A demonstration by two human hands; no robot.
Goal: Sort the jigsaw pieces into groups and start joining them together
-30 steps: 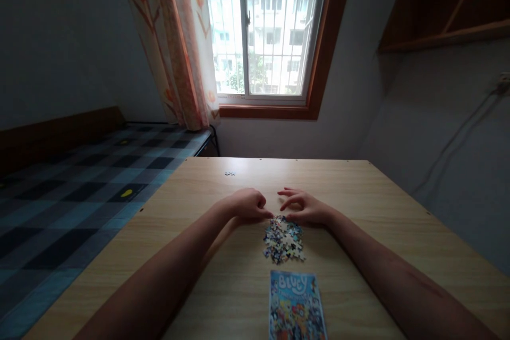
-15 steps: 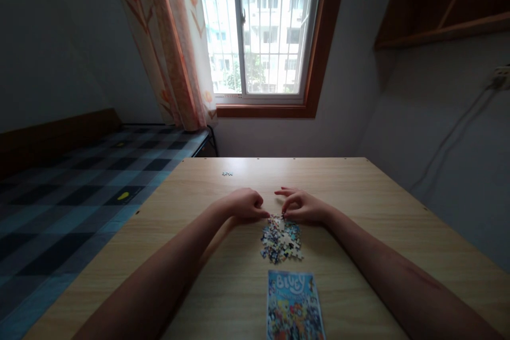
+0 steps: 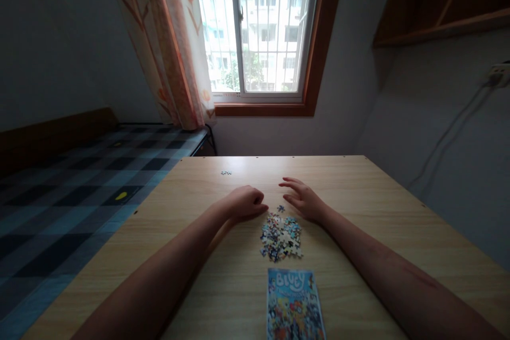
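A heap of jigsaw puzzle pieces (image 3: 280, 239) lies mid-table, some showing pale backs and others coloured prints. Just beyond its far edge, a single dark blue puzzle piece (image 3: 281, 208) rests apart on the wood. My right hand (image 3: 306, 201) is open to the right of that piece, fingers spread and holding nothing. On the left side, my left hand (image 3: 247, 202) is closed with its fingers curled under, the thumb pointing at the heap; I see nothing in it. Closer to me lies a blue picture sheet (image 3: 295, 303) lettered "BLUEY".
A few small puzzle pieces (image 3: 226, 172) lie near the far edge of the wooden table (image 3: 358, 276). A bed with checked bedding (image 3: 91, 186) stands at the left. Behind are a curtain (image 3: 169, 48) and a barred window (image 3: 258, 37); a wooden shelf (image 3: 442, 32) hangs at right.
My right hand has released the dark puzzle piece at the heap's far side and its fingers have spread, moving slightly away. The left hand has stayed nearly in place.
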